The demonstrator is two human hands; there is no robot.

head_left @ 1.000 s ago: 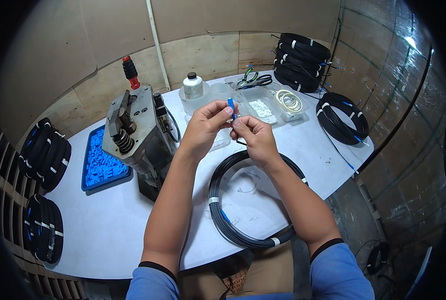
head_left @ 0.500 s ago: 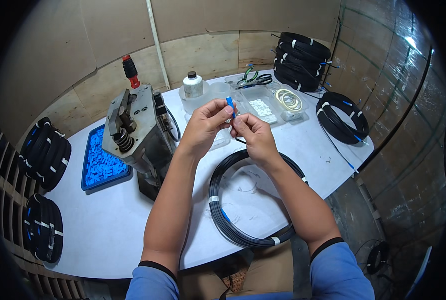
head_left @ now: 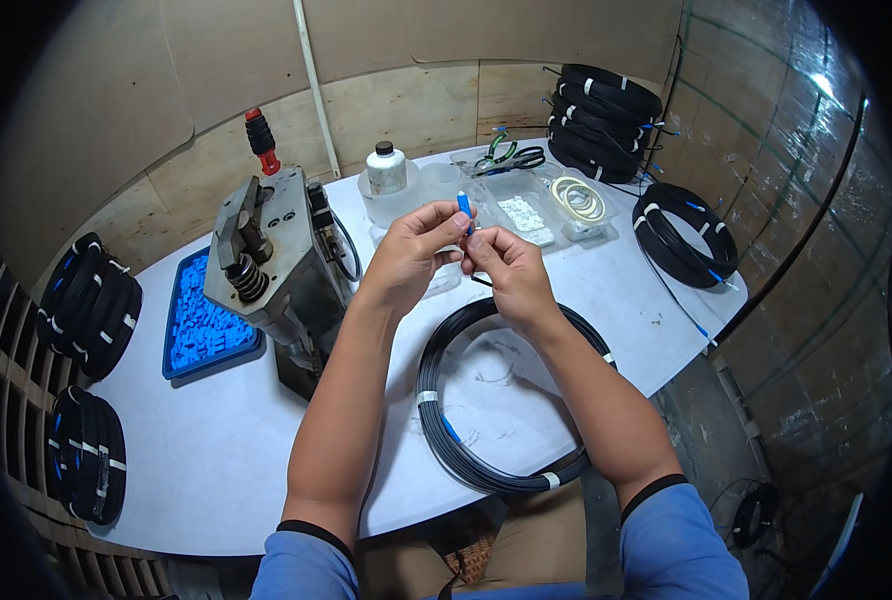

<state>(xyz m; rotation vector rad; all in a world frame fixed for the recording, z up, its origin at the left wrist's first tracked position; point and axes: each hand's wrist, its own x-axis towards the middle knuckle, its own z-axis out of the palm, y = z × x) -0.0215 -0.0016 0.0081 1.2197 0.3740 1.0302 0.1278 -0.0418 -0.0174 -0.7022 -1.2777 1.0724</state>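
Note:
A small blue fibre-optic connector (head_left: 463, 203) stands nearly upright above the table, its pale tip pointing up. The thumb and fingers of my left hand (head_left: 416, 245) are closed around its body. Just below and to the right, my right hand (head_left: 511, 268) pinches at the connector's lower end, where a short stretch of black cable (head_left: 481, 281) shows under the fingers. The exact join is hidden by my fingertips. Beneath my hands lies a coil of black cable (head_left: 429, 425) bound with white ties, with a blue piece on its inner left side.
A metal hand press (head_left: 291, 235) stands left of my hands, beside a blue tray (head_left: 171, 378) of small blue parts. Behind are a white bottle (head_left: 386, 172), clear containers of white parts (head_left: 522, 215), and pliers (head_left: 496, 152). Stacked cable coils (head_left: 603, 120) sit at the back right.
The connector has shifted very slightly to the right, and its pale tip shows more clearly. Both hands keep their grip in nearly the same place.

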